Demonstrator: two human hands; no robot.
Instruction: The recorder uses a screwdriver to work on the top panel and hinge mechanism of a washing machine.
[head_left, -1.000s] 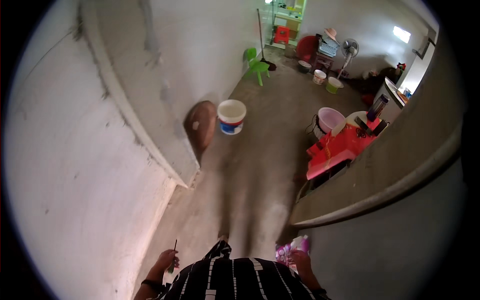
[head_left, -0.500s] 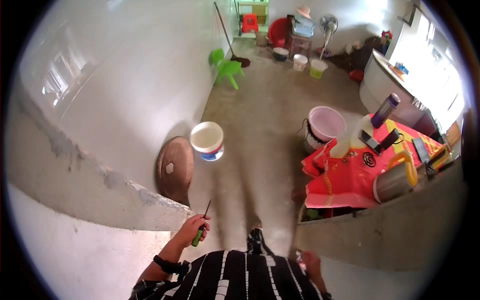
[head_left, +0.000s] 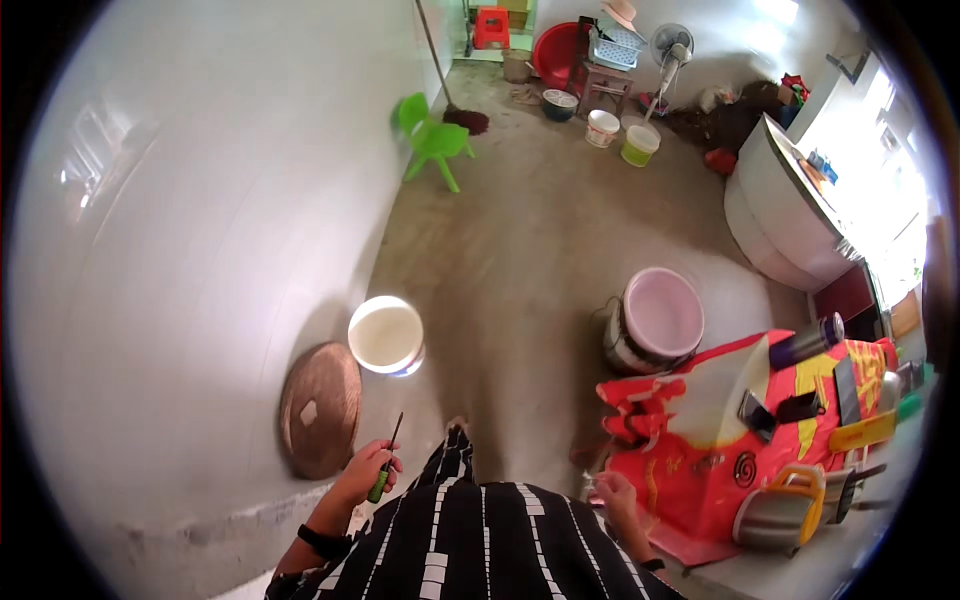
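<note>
Tablecloth (head_left: 685, 485), red, now nearer at right, seemingly within reach; right hand (head_left: 616, 495) pinching small indistinct item (head_left: 589, 485), left hand (head_left: 366, 472) wrapped around green-handled screwdriver (head_left: 378, 487).

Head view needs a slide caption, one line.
Left hand holding a green-handled tool, right hand beside a red-covered table.

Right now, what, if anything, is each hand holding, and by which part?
The left hand holds a dark-shafted, green-handled screwdriver by its handle. The right hand holds something pale and partly hidden; which part cannot be told.
</note>
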